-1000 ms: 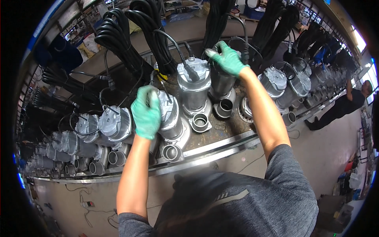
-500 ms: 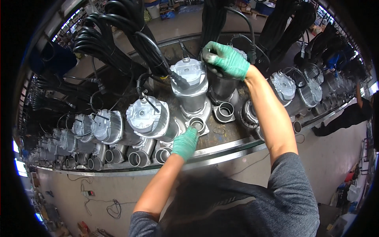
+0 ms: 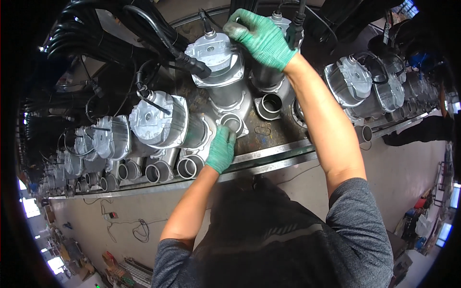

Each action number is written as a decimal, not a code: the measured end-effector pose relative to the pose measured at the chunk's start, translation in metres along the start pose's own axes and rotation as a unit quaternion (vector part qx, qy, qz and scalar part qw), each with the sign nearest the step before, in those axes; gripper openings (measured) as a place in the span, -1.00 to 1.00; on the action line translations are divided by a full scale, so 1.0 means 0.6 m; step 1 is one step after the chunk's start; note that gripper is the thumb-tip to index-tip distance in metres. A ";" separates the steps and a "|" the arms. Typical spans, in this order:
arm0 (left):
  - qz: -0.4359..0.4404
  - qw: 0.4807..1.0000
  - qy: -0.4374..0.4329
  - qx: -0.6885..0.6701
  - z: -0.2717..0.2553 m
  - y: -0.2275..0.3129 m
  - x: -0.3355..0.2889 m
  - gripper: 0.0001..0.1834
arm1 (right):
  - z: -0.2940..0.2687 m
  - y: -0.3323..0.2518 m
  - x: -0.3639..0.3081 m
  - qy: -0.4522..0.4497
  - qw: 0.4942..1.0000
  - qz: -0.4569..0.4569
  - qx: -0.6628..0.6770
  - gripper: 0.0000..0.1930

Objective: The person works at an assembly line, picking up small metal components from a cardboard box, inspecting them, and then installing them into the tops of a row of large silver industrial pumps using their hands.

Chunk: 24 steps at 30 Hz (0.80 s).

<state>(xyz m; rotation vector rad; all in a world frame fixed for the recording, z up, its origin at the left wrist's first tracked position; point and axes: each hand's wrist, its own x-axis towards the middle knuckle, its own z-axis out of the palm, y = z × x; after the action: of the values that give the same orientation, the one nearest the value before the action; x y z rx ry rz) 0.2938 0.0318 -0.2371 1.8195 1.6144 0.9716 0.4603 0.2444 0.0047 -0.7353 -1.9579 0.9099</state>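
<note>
A: State?
B: Left hand (image 3: 222, 151) at the port (image 3: 232, 120) of the middle pump (image 3: 225, 93), right hand (image 3: 264, 41) by its top — can't tell if either's gripping.
A: Pump?
B: Upright on desk (image 3: 278, 136). Steady it low — cable (image 3: 156, 26) clear.

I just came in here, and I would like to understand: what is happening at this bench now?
A person works with both gloved hands among grey metal machines on a long bench. The left hand is at the round outlet of one machine. The right hand is up near that machine's top and in front of its right neighbour; whether it touches either is unclear. Coiled black cables are beyond.
</note>
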 end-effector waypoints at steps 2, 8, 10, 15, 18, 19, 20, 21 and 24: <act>0.013 1.000 0.012 -0.018 0.000 -0.005 -0.002 -0.86 | 0.023 -0.020 -0.006 0.064 0.996 0.037 -0.051 -0.65; 0.025 0.996 0.024 -0.078 0.005 -0.002 0.006 -0.89 | 0.064 -0.011 -0.014 0.176 0.982 0.019 -0.066 -0.66; 0.000 0.999 0.002 -0.051 0.003 0.002 0.012 -0.80 | 0.048 -0.004 -0.010 0.103 0.994 0.011 0.032 -0.68; 0.044 0.998 0.054 0.009 0.013 -0.010 0.004 -0.67 | 0.022 -0.021 -0.004 0.004 0.998 0.034 -0.044 -0.60; 0.040 0.998 0.047 -0.012 0.019 -0.008 -0.004 -0.65 | 0.058 -0.029 -0.016 0.131 0.979 0.048 -0.147 -0.60; 0.086 0.994 0.044 0.045 0.028 -0.023 -0.007 -0.64 | 0.075 -0.029 -0.015 0.169 0.969 0.039 -0.177 -0.60; 0.131 0.985 0.042 0.100 0.043 -0.046 -0.009 -0.64 | 0.089 -0.029 -0.009 0.208 0.956 0.028 -0.207 -0.59; 0.177 0.971 0.037 0.153 0.063 -0.065 -0.015 -0.64 | 0.099 -0.033 -0.009 0.237 0.944 0.055 -0.221 -0.59; 0.057 0.985 -0.121 0.106 0.071 -0.076 -0.018 -0.50 | 0.127 -0.034 -0.002 0.290 0.909 0.074 -0.290 -0.53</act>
<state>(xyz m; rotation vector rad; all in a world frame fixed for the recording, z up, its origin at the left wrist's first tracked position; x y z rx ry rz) 0.2991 0.0317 -0.3000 2.1030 1.5234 0.6124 0.3917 0.2073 -0.0088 -1.3336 -1.6287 0.1192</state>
